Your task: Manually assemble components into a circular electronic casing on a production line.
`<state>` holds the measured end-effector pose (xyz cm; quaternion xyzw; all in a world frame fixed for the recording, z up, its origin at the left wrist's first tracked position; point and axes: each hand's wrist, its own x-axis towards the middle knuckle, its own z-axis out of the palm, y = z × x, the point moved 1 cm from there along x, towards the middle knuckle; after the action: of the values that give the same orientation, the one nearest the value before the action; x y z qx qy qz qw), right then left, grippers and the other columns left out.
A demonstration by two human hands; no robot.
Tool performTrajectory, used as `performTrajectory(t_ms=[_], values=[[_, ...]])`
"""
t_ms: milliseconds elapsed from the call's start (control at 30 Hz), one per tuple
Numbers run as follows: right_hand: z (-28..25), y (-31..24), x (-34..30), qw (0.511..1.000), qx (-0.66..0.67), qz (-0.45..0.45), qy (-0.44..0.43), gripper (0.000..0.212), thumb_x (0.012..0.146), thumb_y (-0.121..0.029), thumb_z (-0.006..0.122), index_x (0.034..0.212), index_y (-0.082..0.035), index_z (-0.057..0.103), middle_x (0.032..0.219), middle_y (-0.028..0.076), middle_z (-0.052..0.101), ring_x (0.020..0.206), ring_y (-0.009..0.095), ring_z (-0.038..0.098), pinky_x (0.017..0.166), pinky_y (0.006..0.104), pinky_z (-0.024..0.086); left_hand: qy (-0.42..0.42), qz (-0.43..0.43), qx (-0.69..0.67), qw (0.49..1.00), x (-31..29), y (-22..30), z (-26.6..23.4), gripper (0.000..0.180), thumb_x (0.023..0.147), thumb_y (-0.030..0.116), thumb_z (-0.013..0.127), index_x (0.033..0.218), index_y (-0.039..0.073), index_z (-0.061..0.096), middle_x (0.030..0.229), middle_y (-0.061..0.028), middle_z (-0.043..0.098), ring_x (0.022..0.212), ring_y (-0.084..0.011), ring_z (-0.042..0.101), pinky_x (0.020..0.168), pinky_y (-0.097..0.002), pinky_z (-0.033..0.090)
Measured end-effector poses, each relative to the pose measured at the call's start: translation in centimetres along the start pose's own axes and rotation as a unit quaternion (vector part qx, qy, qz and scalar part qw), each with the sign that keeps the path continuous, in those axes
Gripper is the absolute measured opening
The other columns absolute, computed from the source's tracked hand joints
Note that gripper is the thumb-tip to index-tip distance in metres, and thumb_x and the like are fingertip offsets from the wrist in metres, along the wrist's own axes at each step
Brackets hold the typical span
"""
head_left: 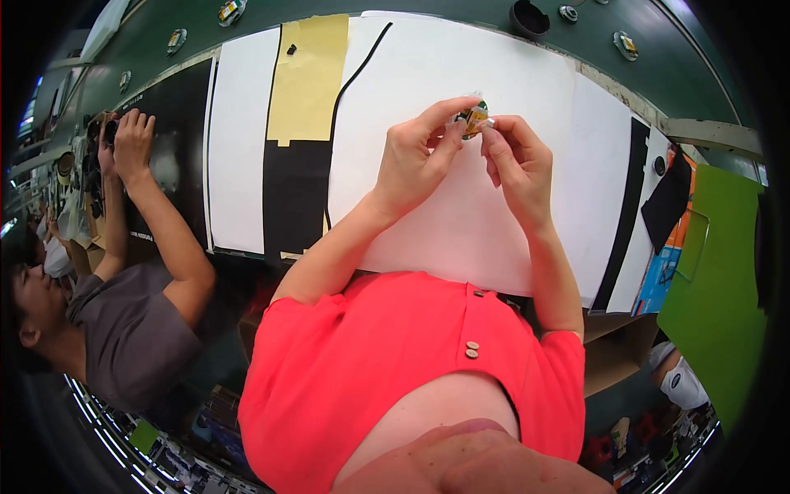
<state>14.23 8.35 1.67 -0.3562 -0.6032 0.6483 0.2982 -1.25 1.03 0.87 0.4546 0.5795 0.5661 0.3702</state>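
Above the white work surface, my left hand (420, 156) pinches a small round electronic assembly (472, 117) between thumb and fingers. The assembly has a clear-looking rim, green parts and a yellow-orange part in its middle. My right hand (520, 165) is closed at the assembly's right side, thumb against forefinger. Between those fingertips shows a small white piece (489, 123), its exact kind too small to tell. Whether it is joined to the assembly is hidden by the fingers.
Similar round assemblies (625, 46) and a black cup (529, 18) sit on the green belt (395, 6) beyond. A yellow sheet (309, 78) and black strip (296, 189) lie left. A co-worker's hands (132, 144) work farther left. A green panel (716, 288) stands right.
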Motion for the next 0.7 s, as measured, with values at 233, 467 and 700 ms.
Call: performTrajectory(t_ms=[233, 467, 700], values=[[-0.7, 0.0, 0.7, 0.993, 0.033, 0.088, -0.076, 0.012, 0.1, -0.011, 0.063, 0.098, -0.001, 0.069, 0.066, -0.003, 0.057, 0.05, 0.002, 0.048, 0.043, 0.0203, 0.036, -0.015, 0.091, -0.004, 0.996, 0.3, -0.6, -0.2, 0.023, 0.097, -0.004, 0.058, 0.114, 0.002, 0.073, 0.104, -0.0096, 0.075, 0.089, -0.0164, 0.074, 0.078, -0.0283, 0.062], [-0.1, -0.3, 0.1, 0.998, 0.02, 0.059, -0.017, 0.013, 0.102, -0.011, 0.061, 0.098, 0.0, 0.068, 0.07, -0.002, 0.059, 0.055, 0.001, 0.049, 0.047, 0.0195, 0.037, -0.036, -0.008, -0.042, 0.998, 0.2, -0.1, -0.1, 0.022, 0.101, 0.0, 0.057, 0.121, 0.002, 0.068, 0.11, -0.0099, 0.074, 0.098, -0.0173, 0.073, 0.085, -0.0299, 0.062], [-0.3, -0.1, -0.1, 0.995, -0.091, -0.021, -0.041, 0.012, 0.102, -0.008, 0.059, 0.098, 0.002, 0.063, 0.073, -0.001, 0.06, 0.065, 0.004, 0.05, 0.058, 0.0216, 0.04, -0.047, -0.005, -0.011, 0.999, 0.2, -0.2, -0.4, 0.039, 0.1, 0.0, 0.059, 0.139, -0.001, 0.055, 0.114, -0.0122, 0.073, 0.103, -0.0178, 0.072, 0.092, -0.0317, 0.06]])
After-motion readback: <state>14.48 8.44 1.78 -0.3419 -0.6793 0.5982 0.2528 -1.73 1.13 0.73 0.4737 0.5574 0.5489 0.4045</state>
